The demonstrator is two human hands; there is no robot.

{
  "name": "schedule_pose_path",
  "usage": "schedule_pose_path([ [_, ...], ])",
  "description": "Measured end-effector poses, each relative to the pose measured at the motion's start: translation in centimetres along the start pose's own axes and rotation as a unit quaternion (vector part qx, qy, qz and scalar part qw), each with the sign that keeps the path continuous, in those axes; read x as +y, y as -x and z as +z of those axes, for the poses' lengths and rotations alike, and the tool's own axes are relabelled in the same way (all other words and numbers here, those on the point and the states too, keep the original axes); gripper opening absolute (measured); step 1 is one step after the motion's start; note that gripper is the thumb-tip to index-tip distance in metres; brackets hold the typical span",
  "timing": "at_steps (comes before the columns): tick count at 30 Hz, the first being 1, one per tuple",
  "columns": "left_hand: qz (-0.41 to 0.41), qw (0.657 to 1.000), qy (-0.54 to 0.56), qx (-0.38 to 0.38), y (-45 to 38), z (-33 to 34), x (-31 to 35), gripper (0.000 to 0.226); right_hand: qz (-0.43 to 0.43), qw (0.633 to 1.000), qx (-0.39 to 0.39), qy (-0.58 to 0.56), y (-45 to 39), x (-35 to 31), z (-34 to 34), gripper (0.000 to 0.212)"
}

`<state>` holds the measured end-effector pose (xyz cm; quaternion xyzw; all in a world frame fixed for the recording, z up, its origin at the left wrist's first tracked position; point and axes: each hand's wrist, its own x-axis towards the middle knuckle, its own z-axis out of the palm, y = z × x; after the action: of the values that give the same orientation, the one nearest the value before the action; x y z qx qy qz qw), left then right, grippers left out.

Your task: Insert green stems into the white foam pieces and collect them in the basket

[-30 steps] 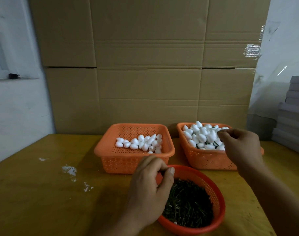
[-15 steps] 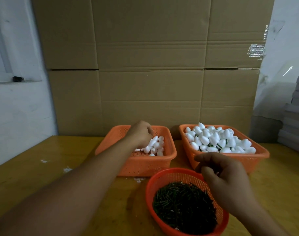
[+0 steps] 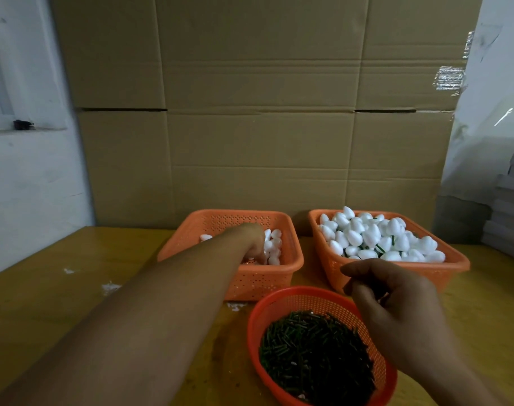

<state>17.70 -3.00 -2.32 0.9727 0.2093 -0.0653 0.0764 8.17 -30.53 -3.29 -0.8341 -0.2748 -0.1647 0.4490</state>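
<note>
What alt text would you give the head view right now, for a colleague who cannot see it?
A person's left hand reaches into the left rectangular orange plastic basket of loose white foam pieces, while the right hand, fingers curled, hovers over the round red mesh basket of green stems. A second rectangular orange basket, heaped with stemmed foam pieces, sits right.

Over the last second the left hand (image 3: pixel 254 243) moved from the round stem basket (image 3: pixel 282 306) into the left foam basket (image 3: pixel 191 244); the right hand (image 3: pixel 396 306) withdrew from the right basket (image 3: pixel 455 260) to above the stems (image 3: pixel 311 350)
</note>
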Motion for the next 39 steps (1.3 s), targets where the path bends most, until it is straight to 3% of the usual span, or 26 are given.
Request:
schedule_pose_path([
  [6, 0.024, 0.998, -0.026, -0.044, -0.4, 0.0, 0.7, 0.018, -0.004, 1.000, -0.012, 0.012, 0.0, 0.1, 0.0, 0.037],
  [9, 0.036, 0.994, -0.034, -0.094, -1.2, 0.7, 0.7, 0.068, -0.002, 1.000, -0.010, 0.013, 0.1, 0.2, 0.1, 0.036],
  [11, 0.050, 0.993, -0.058, -0.091, -1.2, 1.0, 0.6, 0.076, 0.000, 1.000, -0.009, 0.013, 0.1, 0.3, 0.2, 0.035],
  [15, 0.058, 0.998, 0.026, -0.017, -0.3, 0.2, 0.3, 0.015, -0.004, 1.000, -0.007, 0.021, 0.0, 0.3, 0.2, 0.034],
  [18, 0.103, 0.989, 0.103, 0.019, 0.9, -0.5, 0.2, 0.020, -0.009, 1.000, 0.000, 0.028, 0.1, 0.3, 0.2, 0.036],
  [23, 0.188, 0.939, 0.272, 0.094, 3.5, -0.3, -0.5, 0.028, -0.013, 0.999, 0.005, 0.032, 0.1, 0.4, 0.3, 0.036],
  [29, 0.272, 0.861, 0.387, 0.188, 7.4, 1.0, -1.1, 0.016, -0.014, 0.999, -0.007, 0.039, 0.1, 0.5, 0.5, 0.034],
  [39, 0.351, 0.771, 0.498, 0.184, 15.7, 2.7, -1.0, 0.033, -0.030, 0.998, -0.016, 0.052, 0.3, 0.5, 0.7, 0.023],
])
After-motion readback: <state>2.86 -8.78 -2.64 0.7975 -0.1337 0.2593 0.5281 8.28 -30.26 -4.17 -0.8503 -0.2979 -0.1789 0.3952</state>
